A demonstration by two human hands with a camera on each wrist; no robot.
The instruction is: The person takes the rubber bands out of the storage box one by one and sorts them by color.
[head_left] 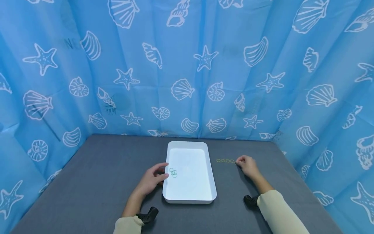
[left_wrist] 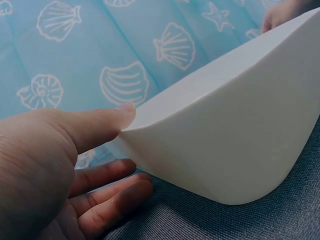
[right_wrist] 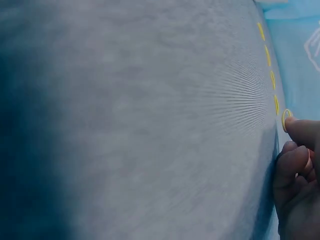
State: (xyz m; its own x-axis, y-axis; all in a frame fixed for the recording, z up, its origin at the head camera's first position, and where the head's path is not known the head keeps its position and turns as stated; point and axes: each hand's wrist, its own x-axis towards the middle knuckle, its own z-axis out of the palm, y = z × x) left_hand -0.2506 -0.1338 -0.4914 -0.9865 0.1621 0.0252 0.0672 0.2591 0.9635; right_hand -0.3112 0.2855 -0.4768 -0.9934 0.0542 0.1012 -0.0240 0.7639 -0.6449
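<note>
A white tray (head_left: 189, 198) lies on the grey table. My left hand (head_left: 152, 178) is at its left side, thumb resting over the rim; the other visible fingers are loosely bent outside the wall in the left wrist view. Inside the tray near that hand, several thin green rings (head_left: 174, 175) overlap. Right of the tray, several thin yellow rings (head_left: 223, 160) form a row. At the row's right end, my right hand (head_left: 247, 165) pinches another yellow ring (right_wrist: 284, 121) at its fingertips; the ring stands tilted in the right wrist view.
A grey cloth covers the table (head_left: 111, 169). A blue curtain (head_left: 181, 71) with white shells and starfish hangs behind it and along both sides. Each wrist wears a black device, one on the left (head_left: 149, 215) and one on the right (head_left: 250, 201).
</note>
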